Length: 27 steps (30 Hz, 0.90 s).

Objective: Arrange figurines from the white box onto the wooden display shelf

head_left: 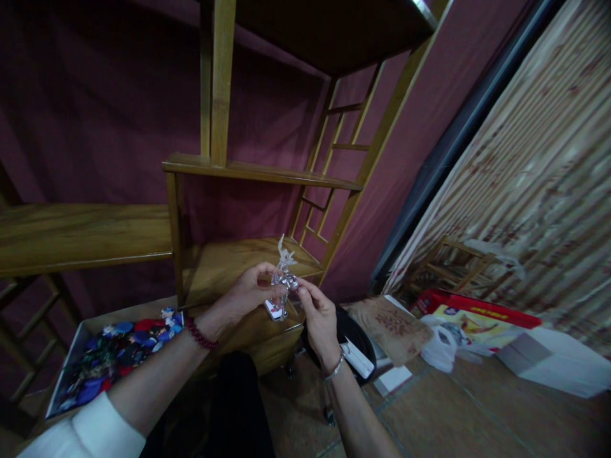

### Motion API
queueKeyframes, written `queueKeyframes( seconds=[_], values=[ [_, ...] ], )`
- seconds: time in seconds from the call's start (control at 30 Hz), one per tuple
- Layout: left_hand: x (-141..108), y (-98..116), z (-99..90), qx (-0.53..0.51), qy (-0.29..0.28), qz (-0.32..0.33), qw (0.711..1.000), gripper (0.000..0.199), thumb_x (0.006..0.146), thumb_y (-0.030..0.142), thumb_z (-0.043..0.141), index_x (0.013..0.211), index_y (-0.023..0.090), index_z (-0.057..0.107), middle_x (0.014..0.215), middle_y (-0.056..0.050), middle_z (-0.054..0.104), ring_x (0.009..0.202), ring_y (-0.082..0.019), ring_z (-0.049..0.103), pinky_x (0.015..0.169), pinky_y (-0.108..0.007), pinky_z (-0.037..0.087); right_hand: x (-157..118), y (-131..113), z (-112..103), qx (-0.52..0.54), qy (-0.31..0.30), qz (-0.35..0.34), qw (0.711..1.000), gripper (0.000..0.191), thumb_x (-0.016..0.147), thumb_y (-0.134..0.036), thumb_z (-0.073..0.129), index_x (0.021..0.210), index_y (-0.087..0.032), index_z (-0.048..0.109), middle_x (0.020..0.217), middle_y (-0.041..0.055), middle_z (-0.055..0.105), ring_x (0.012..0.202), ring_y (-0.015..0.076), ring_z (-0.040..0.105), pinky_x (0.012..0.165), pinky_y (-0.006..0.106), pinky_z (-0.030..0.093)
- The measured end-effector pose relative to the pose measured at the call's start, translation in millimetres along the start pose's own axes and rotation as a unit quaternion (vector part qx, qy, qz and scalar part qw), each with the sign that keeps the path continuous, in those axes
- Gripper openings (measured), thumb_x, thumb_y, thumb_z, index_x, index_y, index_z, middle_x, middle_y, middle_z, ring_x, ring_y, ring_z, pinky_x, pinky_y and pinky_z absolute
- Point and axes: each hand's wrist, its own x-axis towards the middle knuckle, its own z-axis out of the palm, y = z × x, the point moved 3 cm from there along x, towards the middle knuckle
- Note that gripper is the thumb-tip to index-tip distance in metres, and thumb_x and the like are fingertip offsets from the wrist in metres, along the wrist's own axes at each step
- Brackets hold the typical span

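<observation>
A clear, glass-like figurine [285, 278] with a branching top stands upright between my hands, in front of the lower wooden shelf [214, 264]. My left hand [251, 289], with a dark red bead bracelet at the wrist, grips its left side between thumb and fingers. On the other side my right hand [317, 312], wearing a silvery bracelet, pinches its right edge. Below the figurine a phone-like item with a lit face [273, 310] lies on the wood, partly covered. The figurine's finer details are too small to tell.
A box of colourful small items [119, 350] sits at lower left. Wooden shelf posts [222, 83] rise ahead. To the right are a black round stool [341, 331], a white plastic bag [438, 348], a red box [482, 312] and a white box [558, 359] on the tiled floor.
</observation>
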Motion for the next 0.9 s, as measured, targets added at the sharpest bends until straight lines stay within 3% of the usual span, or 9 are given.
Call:
queueKeyframes(
  seconds=[0.37,0.5,0.6,0.73,0.9],
  values=[
    [4,-2,3.8,0.015,-0.010,0.033,0.999,0.033,0.065,0.033,0.064,0.083,0.015,0.043,0.071,-0.001,0.058,0.050,-0.007,0.052,0.038,-0.015,0.030,4,0,2,-0.096,-0.024,-0.050,0.994,0.024,0.079,-0.032,0.051,0.097,-0.021,0.062,0.096,0.0052,0.062,0.090,0.0170,0.055,0.083,0.033,0.042],
    [5,-4,4.9,0.027,0.006,0.053,0.998,0.032,0.064,0.033,0.064,0.079,0.016,0.042,0.069,0.001,0.056,0.052,-0.007,0.051,0.040,-0.016,0.033,2,-4,2,-0.121,0.017,-0.087,0.989,0.023,0.076,-0.030,0.054,0.096,-0.020,0.060,0.098,0.0058,0.058,0.091,0.0164,0.053,0.082,0.032,0.041],
    [6,-5,5.8,0.046,0.032,0.056,0.997,0.032,0.063,0.031,0.065,0.079,0.016,0.041,0.067,0.003,0.055,0.052,-0.006,0.050,0.043,-0.016,0.035,-2,-9,3,-0.124,0.038,-0.083,0.988,0.019,0.076,-0.031,0.054,0.091,-0.018,0.058,0.087,0.0040,0.058,0.080,0.0143,0.054,0.074,0.028,0.044],
    [8,-2,7.0,0.072,0.061,0.061,0.994,0.032,0.062,0.029,0.064,0.079,0.017,0.041,0.072,0.002,0.057,0.053,-0.006,0.050,0.047,-0.018,0.037,-8,-18,9,-0.119,-0.001,-0.065,0.991,0.018,0.079,-0.032,0.049,0.085,-0.018,0.056,0.077,0.0022,0.059,0.070,0.0128,0.054,0.064,0.025,0.045],
    [10,0,6.8,0.098,0.085,0.072,0.989,0.031,0.062,0.030,0.064,0.081,0.017,0.042,0.074,0.002,0.057,0.055,-0.006,0.049,0.051,-0.019,0.038,-10,-22,11,-0.128,-0.040,-0.057,0.989,0.018,0.078,-0.034,0.051,0.085,-0.018,0.057,0.076,0.0025,0.060,0.070,0.0128,0.054,0.065,0.024,0.044]
  ],
)
